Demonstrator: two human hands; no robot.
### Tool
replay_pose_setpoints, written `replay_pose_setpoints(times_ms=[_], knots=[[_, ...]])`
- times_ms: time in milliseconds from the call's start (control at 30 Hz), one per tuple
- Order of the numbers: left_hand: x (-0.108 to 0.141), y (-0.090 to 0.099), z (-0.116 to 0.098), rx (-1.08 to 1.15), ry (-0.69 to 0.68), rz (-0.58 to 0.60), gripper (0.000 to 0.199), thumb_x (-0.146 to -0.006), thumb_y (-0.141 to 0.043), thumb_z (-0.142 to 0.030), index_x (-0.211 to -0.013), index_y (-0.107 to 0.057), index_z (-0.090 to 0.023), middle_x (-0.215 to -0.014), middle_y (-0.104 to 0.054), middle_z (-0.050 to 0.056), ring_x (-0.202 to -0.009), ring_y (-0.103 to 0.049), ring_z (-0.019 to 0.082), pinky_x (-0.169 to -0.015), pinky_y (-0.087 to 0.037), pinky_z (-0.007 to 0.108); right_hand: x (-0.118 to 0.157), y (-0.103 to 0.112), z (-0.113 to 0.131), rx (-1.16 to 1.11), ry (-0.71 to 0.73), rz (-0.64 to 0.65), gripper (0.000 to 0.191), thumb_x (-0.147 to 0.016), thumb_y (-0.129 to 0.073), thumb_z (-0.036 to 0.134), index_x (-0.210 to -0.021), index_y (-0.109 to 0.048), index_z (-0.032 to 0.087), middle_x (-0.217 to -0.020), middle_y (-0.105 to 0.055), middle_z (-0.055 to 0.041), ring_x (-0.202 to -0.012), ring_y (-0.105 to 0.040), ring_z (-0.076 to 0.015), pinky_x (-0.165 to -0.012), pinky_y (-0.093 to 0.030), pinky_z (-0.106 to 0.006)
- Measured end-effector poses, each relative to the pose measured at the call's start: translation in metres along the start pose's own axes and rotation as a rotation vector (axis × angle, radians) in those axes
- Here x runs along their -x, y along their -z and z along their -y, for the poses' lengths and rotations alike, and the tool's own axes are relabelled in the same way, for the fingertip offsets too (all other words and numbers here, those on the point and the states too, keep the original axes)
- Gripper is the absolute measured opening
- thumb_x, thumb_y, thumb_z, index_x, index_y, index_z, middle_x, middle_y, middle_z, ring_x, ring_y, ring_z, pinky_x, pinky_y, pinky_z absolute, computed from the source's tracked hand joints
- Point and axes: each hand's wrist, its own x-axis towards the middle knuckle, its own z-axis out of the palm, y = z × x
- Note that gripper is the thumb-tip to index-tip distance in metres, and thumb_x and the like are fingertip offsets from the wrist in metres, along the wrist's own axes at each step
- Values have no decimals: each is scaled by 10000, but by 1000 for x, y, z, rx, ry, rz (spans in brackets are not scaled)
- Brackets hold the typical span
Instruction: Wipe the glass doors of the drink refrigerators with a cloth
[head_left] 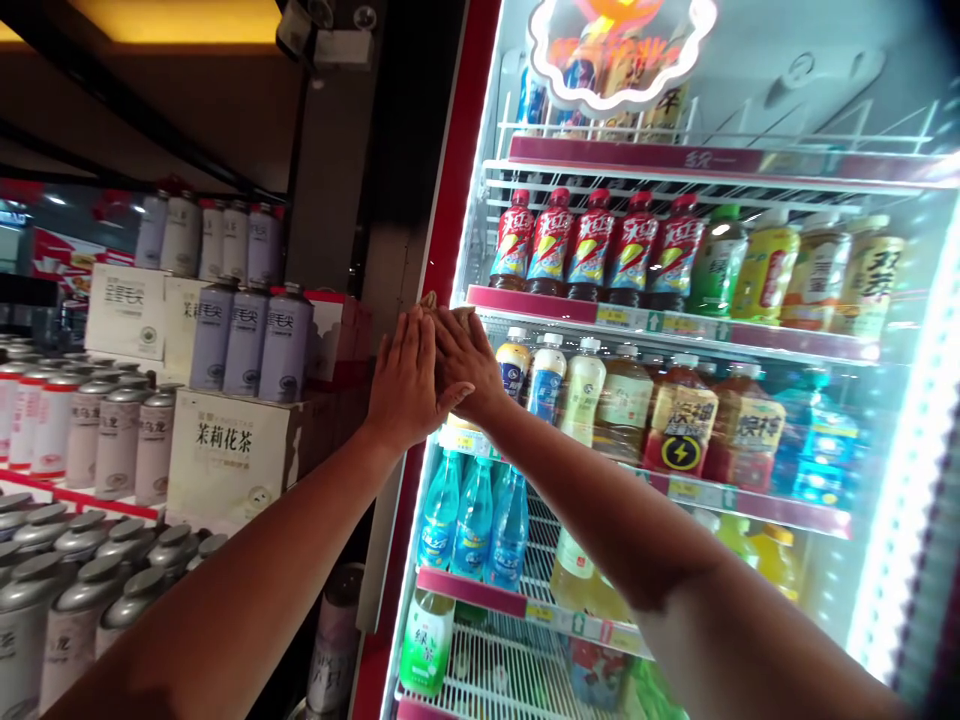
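Observation:
Both arms reach forward to the red edge of a lit drinks fridge. My left hand (pixel 409 385) lies flat there, fingers straight and side by side, thumb pointing right. Right beside it, touching its fingers, my right hand (pixel 472 365) presses a brown cloth (pixel 429 300) against the red door frame (pixel 450 215). Only small folds of the cloth show above the fingertips; the rest is under the hands. Behind the glass, near my right hand, stand bottles with white caps (pixel 547 375).
Fridge shelves hold red-capped bottles (pixel 596 245), blue bottles (pixel 472 520) and a green tea bottle (pixel 427 640). A neon sign (pixel 622 50) glows at the top. On the left, metal cans (pixel 120 440) and a white carton (pixel 225 450) are stacked close to my left arm.

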Motion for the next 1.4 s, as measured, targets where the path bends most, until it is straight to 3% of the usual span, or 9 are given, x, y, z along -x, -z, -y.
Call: replay_pose_setpoints(times_ms=[200, 433, 633, 733, 900, 1033, 1200, 1300, 1400], knots=[[0, 1, -3, -18, 22, 1, 1030, -962, -285, -791, -1626, -215, -6, -1686, -217, 294, -1596, -190, 398, -1274, -213, 588, -21, 2, -15, 24, -195, -58, 583, -1072, -338, 371, -1623, -374, 185, -1713, -325, -74, -1608, -226, -300, -1332, -123, -581], [-1, 1, -4, -25, 33, 9, 946, -993, -307, -723, -1618, -261, -15, -1684, -238, 281, -1591, -217, 390, -1269, -217, 607, 0, 12, -17, 17, -79, -19, 589, -1064, -385, 403, -1613, -397, 190, -1702, -354, -72, -1601, -247, -289, -1335, -165, -529], [0, 1, -5, -18, 33, -4, 875, -1003, -338, -687, -1614, -305, -62, -1692, -248, 247, -1590, -222, 388, -1263, -236, 608, -8, 19, -34, 62, -207, -78, 655, -1064, -333, 462, -1647, -310, 164, -1736, -265, -78, -1617, -185, -306, -1332, -129, -553], [1, 0, -5, -17, 32, -25, 847, -1004, -363, -671, -1621, -305, -94, -1693, -268, 222, -1592, -229, 370, -1266, -238, 599, -11, 17, -33, 63, -204, -66, 657, -1060, -342, 450, -1644, -314, 152, -1740, -251, -94, -1624, -155, -308, -1335, -113, -548], [0, 2, -4, -43, 39, 15, 740, -994, -458, -518, -1604, -351, -112, -1689, -295, 195, -1584, -257, 362, -1270, -226, 609, 12, 24, -40, 57, -94, -20, 662, -1061, -318, 518, -1640, -328, 197, -1724, -306, -57, -1615, -199, -278, -1337, -125, -527], [-2, 7, -14, -75, 75, 65, 723, -945, -526, -386, -1588, -377, -90, -1676, -309, 219, -1573, -277, 387, -1271, -186, 650, 20, 33, -61, 78, -201, -68, 677, -1062, -286, 552, -1627, -354, 186, -1725, -298, -79, -1611, -208, -302, -1326, -123, -562], [-9, 6, -39, -61, 18, 43, 741, -927, -541, -300, -1601, -334, -74, -1698, -235, 234, -1612, -85, 398, -1269, -7, 710, 24, 34, -63, 89, -229, -80, 663, -1063, -305, 522, -1632, -340, 181, -1737, -266, -82, -1626, -151, -296, -1330, -117, -558], [-18, -4, -48, 36, -30, 19, 712, -976, -462, -304, -1622, -277, -71, -1723, -162, 214, -1622, -41, 349, -1306, -99, 617, 40, 40, -60, 91, -164, -22, 648, -1063, -322, 513, -1626, -355, 193, -1732, -283, -62, -1624, -168, -273, -1339, -115, -521], [-28, -14, -51, 112, -36, 25, 733, -1023, -409, -445, -1640, -239, -88, -1733, -138, 202, -1623, -49, 337, -1309, -149, 575, 55, 51, -70, 110, -184, -11, 637, -1067, -315, 508, -1627, -356, 206, -1723, -308, -60, -1613, -211, -266, -1337, -122, -522]])
